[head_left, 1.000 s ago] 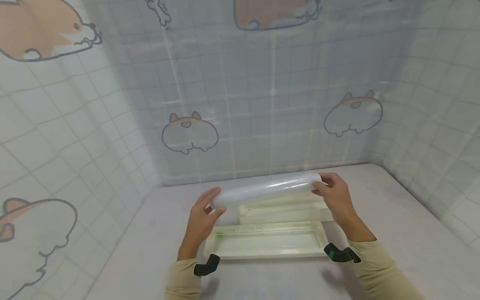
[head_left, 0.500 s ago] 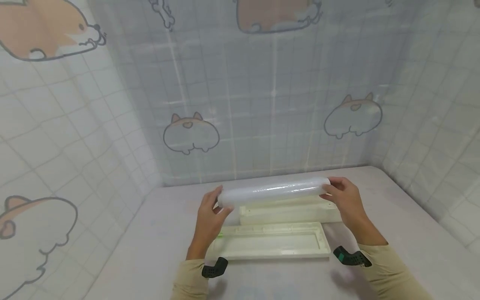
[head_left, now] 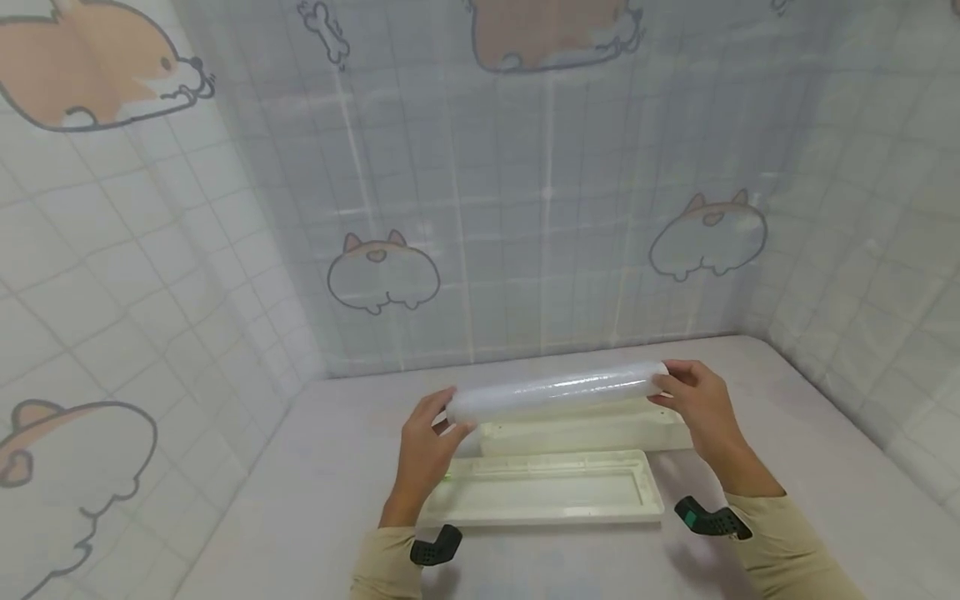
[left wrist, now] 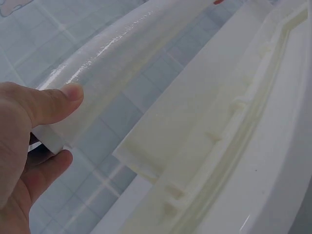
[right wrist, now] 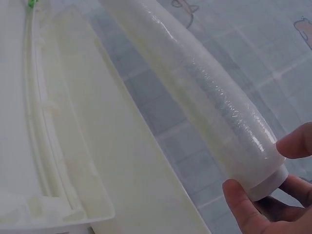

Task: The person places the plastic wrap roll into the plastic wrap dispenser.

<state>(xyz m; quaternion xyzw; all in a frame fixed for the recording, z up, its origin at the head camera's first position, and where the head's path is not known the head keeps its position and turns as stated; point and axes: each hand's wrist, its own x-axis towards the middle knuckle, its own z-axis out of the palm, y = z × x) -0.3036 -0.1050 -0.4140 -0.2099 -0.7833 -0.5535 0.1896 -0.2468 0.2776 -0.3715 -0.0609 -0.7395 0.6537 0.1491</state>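
Note:
A glossy roll of clear plastic wrap (head_left: 558, 392) is held between both hands above the table, its right end slightly higher in the head view. My left hand (head_left: 427, 450) grips the left end, thumb (left wrist: 73, 92) on the film and fingers around the end. My right hand (head_left: 705, 408) pinches the other end, where a white core (right wrist: 268, 184) pokes out in the right wrist view. Beneath and behind the roll, a cream-coloured long box (head_left: 585, 435) is partly hidden by it. A shallow cream tray-like lid (head_left: 547, 521), with a bit of green at its left, lies in front.
The pale table (head_left: 300, 483) is bounded by hanging sheets (head_left: 495, 275) with a grid and dog print at the back and both sides. Black wrist mounts (head_left: 437, 546) sit on both sleeves, close to the lid.
Both hands have shifted right and slightly nearer in the head view, carrying the roll with them. The box and lid have stayed in place.

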